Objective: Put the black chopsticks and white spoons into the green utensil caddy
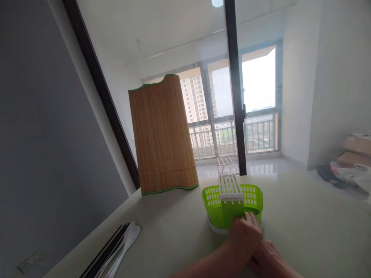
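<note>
A bright green slotted plastic basket [210,204] with a pale base stands on the table in front of me. A white slotted rack [230,187] with a wire loop at its far end sits above a solid green front panel [232,210]. My left hand [245,231] is closed at the lower right of this panel, its fingers bent against the basket; its fingertips are partly hidden. Just below and behind it, my right hand [268,253] is crossed close to the left wrist. The fingers of that hand are mostly covered.
Black chopsticks [108,251] and white spoons [126,243] lie at the table's left front. A bamboo mat [164,135] with green edging stands upright at the back, before the glass door. The pale table [171,231] spreads around the basket. Boxes and bags [352,170] are at far right.
</note>
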The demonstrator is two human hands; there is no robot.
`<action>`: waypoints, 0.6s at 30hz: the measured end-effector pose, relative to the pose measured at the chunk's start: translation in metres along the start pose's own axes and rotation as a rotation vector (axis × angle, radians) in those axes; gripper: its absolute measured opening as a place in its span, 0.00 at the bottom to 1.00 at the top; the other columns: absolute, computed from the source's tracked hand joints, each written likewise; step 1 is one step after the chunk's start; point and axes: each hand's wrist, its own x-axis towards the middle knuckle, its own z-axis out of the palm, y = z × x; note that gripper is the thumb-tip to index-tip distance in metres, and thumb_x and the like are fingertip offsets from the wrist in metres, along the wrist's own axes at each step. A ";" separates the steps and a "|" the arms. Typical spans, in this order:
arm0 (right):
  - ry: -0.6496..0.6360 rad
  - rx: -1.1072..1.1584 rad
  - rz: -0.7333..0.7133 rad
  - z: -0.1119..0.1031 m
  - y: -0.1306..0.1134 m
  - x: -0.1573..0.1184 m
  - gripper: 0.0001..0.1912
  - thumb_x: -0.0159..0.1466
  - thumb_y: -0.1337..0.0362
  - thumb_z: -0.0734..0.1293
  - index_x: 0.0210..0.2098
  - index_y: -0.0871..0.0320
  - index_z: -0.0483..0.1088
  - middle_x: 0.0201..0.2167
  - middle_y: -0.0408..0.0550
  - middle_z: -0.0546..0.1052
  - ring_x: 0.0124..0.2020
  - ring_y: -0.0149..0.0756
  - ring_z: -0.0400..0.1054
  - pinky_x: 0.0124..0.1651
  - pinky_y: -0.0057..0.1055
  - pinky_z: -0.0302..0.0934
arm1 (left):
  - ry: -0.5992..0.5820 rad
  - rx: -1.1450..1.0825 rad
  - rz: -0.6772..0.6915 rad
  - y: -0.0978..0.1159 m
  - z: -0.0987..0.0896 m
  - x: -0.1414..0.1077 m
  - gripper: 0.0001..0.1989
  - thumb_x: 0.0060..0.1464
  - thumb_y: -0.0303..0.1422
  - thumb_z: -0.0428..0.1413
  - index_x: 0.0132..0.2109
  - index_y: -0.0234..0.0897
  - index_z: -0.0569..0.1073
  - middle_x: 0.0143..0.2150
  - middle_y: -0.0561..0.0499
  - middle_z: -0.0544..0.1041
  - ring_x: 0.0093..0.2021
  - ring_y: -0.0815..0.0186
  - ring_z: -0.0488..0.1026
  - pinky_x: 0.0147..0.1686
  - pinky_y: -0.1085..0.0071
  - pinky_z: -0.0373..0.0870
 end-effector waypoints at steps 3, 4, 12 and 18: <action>-0.131 0.058 0.005 -0.015 -0.007 0.007 0.08 0.59 0.70 0.60 0.33 0.54 0.70 0.31 0.46 0.78 0.31 0.38 0.74 0.32 0.28 0.62 | -0.006 0.019 -0.086 -0.019 0.002 -0.014 0.13 0.57 0.26 0.53 0.47 0.23 0.73 0.31 0.41 0.76 0.27 0.61 0.74 0.21 0.67 0.66; -0.184 0.076 0.021 -0.020 -0.009 0.009 0.09 0.59 0.70 0.59 0.35 0.53 0.70 0.33 0.45 0.78 0.33 0.38 0.74 0.34 0.28 0.62 | -0.022 0.030 -0.120 -0.028 0.002 -0.020 0.12 0.56 0.25 0.53 0.47 0.24 0.73 0.31 0.41 0.76 0.27 0.61 0.74 0.21 0.67 0.65; -0.326 0.162 0.070 -0.025 -0.008 0.012 0.10 0.65 0.63 0.58 0.38 0.49 0.70 0.34 0.43 0.78 0.34 0.37 0.74 0.36 0.29 0.64 | -0.223 0.113 -0.439 -0.124 0.006 -0.079 0.10 0.59 0.24 0.49 0.44 0.30 0.74 0.35 0.42 0.77 0.34 0.59 0.75 0.29 0.68 0.67; -0.324 0.196 0.106 -0.023 -0.004 0.010 0.12 0.66 0.61 0.56 0.39 0.48 0.71 0.36 0.43 0.79 0.35 0.37 0.75 0.38 0.29 0.65 | -0.289 0.152 -0.633 -0.206 0.008 -0.129 0.10 0.61 0.26 0.47 0.41 0.32 0.74 0.37 0.41 0.77 0.40 0.57 0.75 0.35 0.66 0.69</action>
